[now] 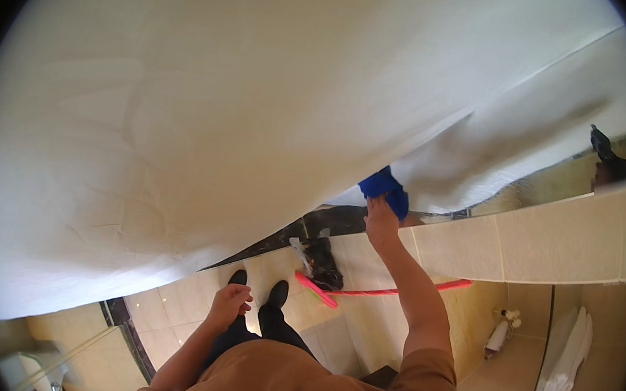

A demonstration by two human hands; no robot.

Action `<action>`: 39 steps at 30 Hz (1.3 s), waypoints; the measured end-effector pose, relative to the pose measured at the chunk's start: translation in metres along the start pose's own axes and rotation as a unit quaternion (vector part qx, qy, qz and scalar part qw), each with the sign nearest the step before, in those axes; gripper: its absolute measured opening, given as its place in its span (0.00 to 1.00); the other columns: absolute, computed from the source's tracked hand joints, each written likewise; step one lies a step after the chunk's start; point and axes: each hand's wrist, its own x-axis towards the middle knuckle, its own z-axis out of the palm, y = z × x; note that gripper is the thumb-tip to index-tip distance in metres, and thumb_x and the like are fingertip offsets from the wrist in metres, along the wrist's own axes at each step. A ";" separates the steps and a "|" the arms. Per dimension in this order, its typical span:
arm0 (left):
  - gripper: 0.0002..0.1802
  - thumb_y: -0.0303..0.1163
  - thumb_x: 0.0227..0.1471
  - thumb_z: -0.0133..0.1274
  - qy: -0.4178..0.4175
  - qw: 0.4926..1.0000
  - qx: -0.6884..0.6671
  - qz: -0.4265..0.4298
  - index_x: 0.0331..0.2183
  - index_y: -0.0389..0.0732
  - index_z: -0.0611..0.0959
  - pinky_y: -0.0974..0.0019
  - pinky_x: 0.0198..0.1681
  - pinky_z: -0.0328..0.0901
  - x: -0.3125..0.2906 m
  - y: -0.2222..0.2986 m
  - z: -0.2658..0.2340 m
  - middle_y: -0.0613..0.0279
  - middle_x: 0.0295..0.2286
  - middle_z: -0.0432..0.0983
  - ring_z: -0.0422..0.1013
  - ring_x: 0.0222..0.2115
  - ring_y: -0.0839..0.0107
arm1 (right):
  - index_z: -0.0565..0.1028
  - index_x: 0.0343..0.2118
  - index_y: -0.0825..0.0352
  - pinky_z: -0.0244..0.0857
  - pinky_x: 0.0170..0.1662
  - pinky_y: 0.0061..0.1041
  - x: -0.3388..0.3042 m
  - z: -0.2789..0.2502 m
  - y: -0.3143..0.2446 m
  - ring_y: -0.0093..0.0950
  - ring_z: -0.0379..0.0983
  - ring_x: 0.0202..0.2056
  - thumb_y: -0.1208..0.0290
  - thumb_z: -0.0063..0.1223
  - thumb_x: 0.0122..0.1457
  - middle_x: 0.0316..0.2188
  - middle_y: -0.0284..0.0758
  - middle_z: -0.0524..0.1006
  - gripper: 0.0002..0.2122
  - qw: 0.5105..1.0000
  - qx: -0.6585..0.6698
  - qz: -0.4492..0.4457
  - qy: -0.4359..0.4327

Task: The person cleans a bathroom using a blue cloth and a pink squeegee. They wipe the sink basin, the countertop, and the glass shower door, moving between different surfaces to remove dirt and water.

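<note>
My right hand [381,219] reaches forward and presses a blue cloth [387,191] against the lower edge of a large white surface [206,123]. Its fingers lie over the cloth, close to a strip of mirror [559,176] on the right. My left hand [229,305] hangs low in front of my body above the floor, fingers loosely curled, with nothing visible in it. The white surface fills most of the upper view and shows faint creases or streaks.
On the tiled floor [156,309] lies a red long-handled tool [314,289] beside a black plastic bag [325,264]. Folded white towels [563,367] and a vase with white flowers [498,336] are at right. A white fixture [35,374] stands at lower left.
</note>
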 end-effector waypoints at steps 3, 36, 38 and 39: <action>0.15 0.36 0.64 0.53 0.008 1.000 -0.015 -0.007 0.47 0.37 0.80 0.72 0.31 0.70 -0.004 -0.008 0.012 0.60 0.35 0.81 0.76 0.28 0.75 | 0.70 0.58 0.77 0.53 0.68 0.40 0.002 0.041 -0.002 0.48 0.58 0.65 0.60 0.64 0.51 0.59 0.50 0.69 0.34 0.998 -0.032 -0.048 -0.011; 0.16 0.39 0.65 0.53 0.035 0.993 0.028 -0.109 0.47 0.38 0.80 0.68 0.33 0.73 -0.001 -0.089 0.024 0.59 0.36 0.81 0.77 0.30 0.72 | 0.69 0.61 0.74 0.61 0.65 0.34 -0.083 0.149 -0.064 0.39 0.66 0.62 0.73 0.46 0.59 0.62 0.48 0.69 0.26 0.977 0.193 0.074 -0.048; 0.16 0.38 0.65 0.53 0.006 0.995 0.039 -0.090 0.47 0.37 0.80 0.68 0.33 0.72 0.008 -0.070 0.031 0.59 0.36 0.81 0.77 0.30 0.72 | 0.70 0.61 0.72 0.62 0.64 0.34 -0.086 0.087 -0.041 0.40 0.67 0.61 0.73 0.46 0.59 0.61 0.46 0.70 0.25 0.998 0.068 0.012 -0.006; 0.16 0.38 0.65 0.52 0.002 0.996 0.043 -0.078 0.47 0.37 0.80 0.69 0.33 0.72 0.012 -0.060 0.033 0.59 0.36 0.81 0.77 0.30 0.72 | 0.70 0.61 0.69 0.63 0.63 0.33 -0.080 0.044 -0.027 0.40 0.68 0.60 0.73 0.46 0.59 0.61 0.45 0.71 0.25 1.000 -0.003 -0.012 0.007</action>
